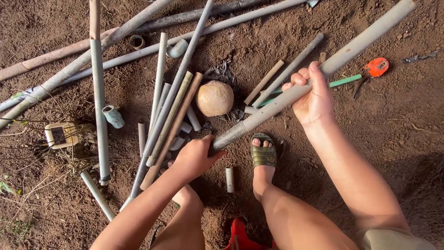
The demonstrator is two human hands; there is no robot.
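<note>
The ground is bare reddish-brown soil, loose and crumbly, with small clods scattered throughout. No walls, furniture or windows are seen (the setting is outdoors). Warm, low sunlight is cast across the surface, and long shadows are thrown toward 5 o'clock, where the soil is darkened. Thin dry twigs and roots are spread over the ground at 8 o'clock. A few green weeds are found at the frame edge at 9 o'clock.
</note>
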